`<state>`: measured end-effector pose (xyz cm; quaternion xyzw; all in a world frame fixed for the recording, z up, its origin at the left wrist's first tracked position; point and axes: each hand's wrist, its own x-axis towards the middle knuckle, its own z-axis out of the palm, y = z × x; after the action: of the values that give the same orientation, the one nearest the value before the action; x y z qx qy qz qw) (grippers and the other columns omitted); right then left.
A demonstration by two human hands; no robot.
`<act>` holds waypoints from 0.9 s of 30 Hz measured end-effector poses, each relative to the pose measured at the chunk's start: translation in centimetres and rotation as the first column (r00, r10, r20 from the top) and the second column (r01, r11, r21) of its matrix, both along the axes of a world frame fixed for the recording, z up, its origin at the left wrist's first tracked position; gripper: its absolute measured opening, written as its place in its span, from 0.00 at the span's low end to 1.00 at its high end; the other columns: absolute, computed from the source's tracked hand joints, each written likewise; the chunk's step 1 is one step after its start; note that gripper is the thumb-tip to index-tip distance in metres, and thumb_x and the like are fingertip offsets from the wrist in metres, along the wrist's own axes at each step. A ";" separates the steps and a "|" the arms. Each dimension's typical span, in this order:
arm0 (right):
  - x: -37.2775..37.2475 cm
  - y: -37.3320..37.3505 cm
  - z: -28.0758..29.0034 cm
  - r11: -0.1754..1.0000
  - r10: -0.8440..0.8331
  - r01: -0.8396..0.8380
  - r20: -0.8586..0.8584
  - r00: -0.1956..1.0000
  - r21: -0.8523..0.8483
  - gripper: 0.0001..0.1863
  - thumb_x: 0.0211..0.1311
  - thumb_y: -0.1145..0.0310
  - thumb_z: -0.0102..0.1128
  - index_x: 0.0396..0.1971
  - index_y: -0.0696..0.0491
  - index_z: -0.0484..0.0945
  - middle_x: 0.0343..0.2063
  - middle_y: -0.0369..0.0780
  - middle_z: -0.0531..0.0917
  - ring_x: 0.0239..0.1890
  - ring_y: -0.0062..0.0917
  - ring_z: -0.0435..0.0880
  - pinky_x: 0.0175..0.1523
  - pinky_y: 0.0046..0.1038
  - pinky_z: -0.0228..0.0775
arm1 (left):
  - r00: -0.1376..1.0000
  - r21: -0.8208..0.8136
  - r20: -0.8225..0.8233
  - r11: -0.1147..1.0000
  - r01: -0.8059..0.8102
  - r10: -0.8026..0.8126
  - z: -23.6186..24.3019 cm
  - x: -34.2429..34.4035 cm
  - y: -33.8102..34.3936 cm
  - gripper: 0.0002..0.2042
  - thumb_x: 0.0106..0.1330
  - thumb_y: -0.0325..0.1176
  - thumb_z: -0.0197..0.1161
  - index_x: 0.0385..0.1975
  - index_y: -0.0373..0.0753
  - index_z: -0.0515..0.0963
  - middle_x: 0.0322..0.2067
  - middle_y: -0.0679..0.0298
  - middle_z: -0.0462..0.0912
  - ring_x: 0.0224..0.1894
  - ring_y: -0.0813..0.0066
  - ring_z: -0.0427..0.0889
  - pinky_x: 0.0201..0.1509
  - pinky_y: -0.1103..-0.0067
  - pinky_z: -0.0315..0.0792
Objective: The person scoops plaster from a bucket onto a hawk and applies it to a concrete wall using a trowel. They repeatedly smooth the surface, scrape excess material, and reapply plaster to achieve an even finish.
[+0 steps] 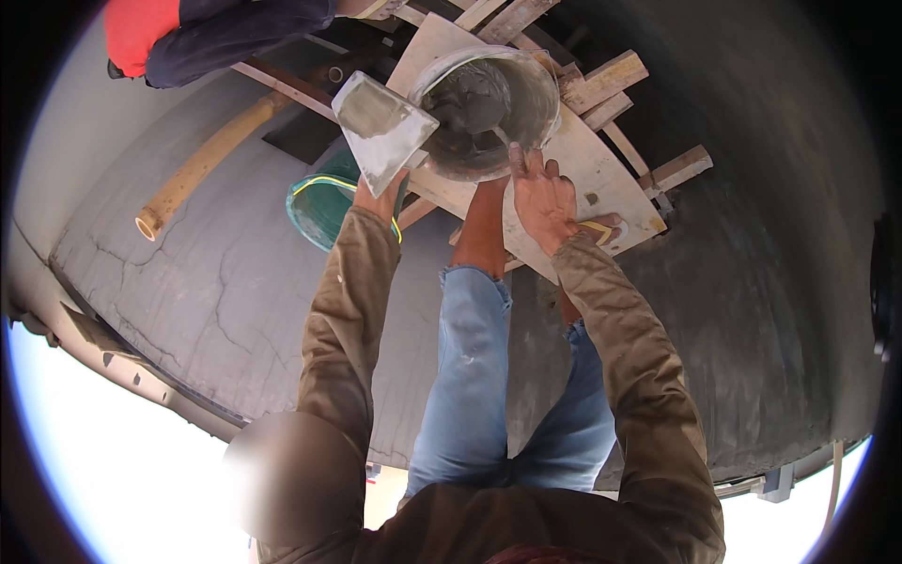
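Nearest the camera, along the bottom of the frame, are the person's brown sleeves (pixel 648 395), with blue jeans (pixel 462 367) between them. The sleeves lead up to the two hands above the middle of the frame.

The main container is a pale, grey-smeared bucket (pixel 548 117) at the upper centre, its mouth facing the camera. Inside is a dark grey wet mix (pixel 474 94), uneven and heaped, with more of it coating the inner wall. A thin wire handle (pixel 548 56) shows at the upper right of its rim. The bucket stands on a wooden board (pixel 601 169) laid over rough timbers (pixel 606 83).

The left hand (pixel 383 195) has its fingers closed at the lower end of a flat four-sided plate (pixel 383 127), pale with a grey smear across its face; the plate's right corner overlaps the bucket's left rim. The right hand (pixel 545 197) is at the bucket's lower right rim, forefinger stretched over the edge and the other fingers curled; whether they grip anything cannot be told.

Left of centre, partly behind the left wrist, is a green bucket (pixel 299 211) with a yellow edge; its contents cannot be made out. A hollow yellowish pole (pixel 202 174) lies farther left. At the upper left is another person in red (pixel 141 33) and dark trousers.
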<state>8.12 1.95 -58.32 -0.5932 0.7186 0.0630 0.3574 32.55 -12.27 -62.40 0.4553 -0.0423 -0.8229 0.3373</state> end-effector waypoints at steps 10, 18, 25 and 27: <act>-3.1 0.2 2.2 0.975 -0.081 0.076 0.012 0.997 0.211 0.30 0.62 0.69 0.51 0.64 0.66 0.64 0.40 0.51 0.82 0.41 0.40 0.87 0.38 0.38 0.81 | 0.996 0.170 0.066 0.984 0.048 -0.060 0.8 -0.5 3.5 0.19 0.65 0.30 0.67 0.55 0.40 0.73 0.47 0.60 0.81 0.45 0.64 0.84 0.47 0.67 0.83; -2.7 -2.7 -3.1 0.907 -0.272 0.198 0.157 0.949 0.372 0.22 0.66 0.64 0.52 0.55 0.61 0.74 0.43 0.53 0.84 0.45 0.45 0.86 0.49 0.43 0.78 | 0.988 0.234 0.093 0.967 0.103 -0.127 -1.2 -3.4 4.7 0.20 0.65 0.30 0.67 0.56 0.40 0.73 0.48 0.59 0.81 0.45 0.64 0.84 0.48 0.67 0.82; -4.4 -0.7 0.2 0.894 -0.269 0.181 0.167 0.949 0.410 0.19 0.64 0.64 0.56 0.50 0.61 0.75 0.42 0.55 0.84 0.46 0.45 0.86 0.50 0.43 0.77 | 0.984 0.256 0.107 0.960 0.112 -0.143 -1.5 -2.7 5.5 0.20 0.65 0.31 0.67 0.56 0.40 0.72 0.48 0.59 0.81 0.46 0.64 0.83 0.48 0.67 0.82; -5.1 -1.0 -0.8 0.923 -0.241 0.208 0.066 0.968 0.323 0.18 0.64 0.65 0.55 0.48 0.61 0.76 0.41 0.54 0.84 0.45 0.44 0.86 0.48 0.42 0.79 | 0.982 0.262 0.110 0.957 0.122 -0.155 -1.4 -2.4 5.6 0.21 0.65 0.31 0.67 0.57 0.40 0.72 0.48 0.59 0.80 0.46 0.64 0.83 0.49 0.67 0.82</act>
<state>3.00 0.92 -59.12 -0.4451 0.7429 0.1040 0.4889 30.18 -6.66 -63.80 0.5429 0.0101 -0.8120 0.2141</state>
